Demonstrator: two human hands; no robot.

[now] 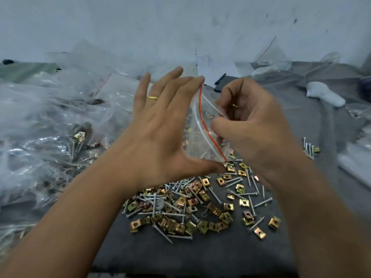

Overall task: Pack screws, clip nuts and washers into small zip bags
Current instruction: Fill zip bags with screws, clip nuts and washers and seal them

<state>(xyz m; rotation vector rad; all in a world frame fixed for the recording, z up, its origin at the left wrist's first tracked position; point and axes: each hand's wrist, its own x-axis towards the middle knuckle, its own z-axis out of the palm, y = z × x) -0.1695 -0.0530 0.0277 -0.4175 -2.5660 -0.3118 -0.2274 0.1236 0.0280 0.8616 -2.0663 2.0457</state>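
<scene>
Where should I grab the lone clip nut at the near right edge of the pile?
Pinch the clip nut across its two flat faces from above, coming from the right: it lies apart from the pile, beside one screw, so fingers have room there.

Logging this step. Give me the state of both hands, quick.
Left hand: fingers straight, index and thumb tips hold the clear red-striped zip bag open.
Right hand: curled, gripping hardware at the bag's mouth.
</scene>
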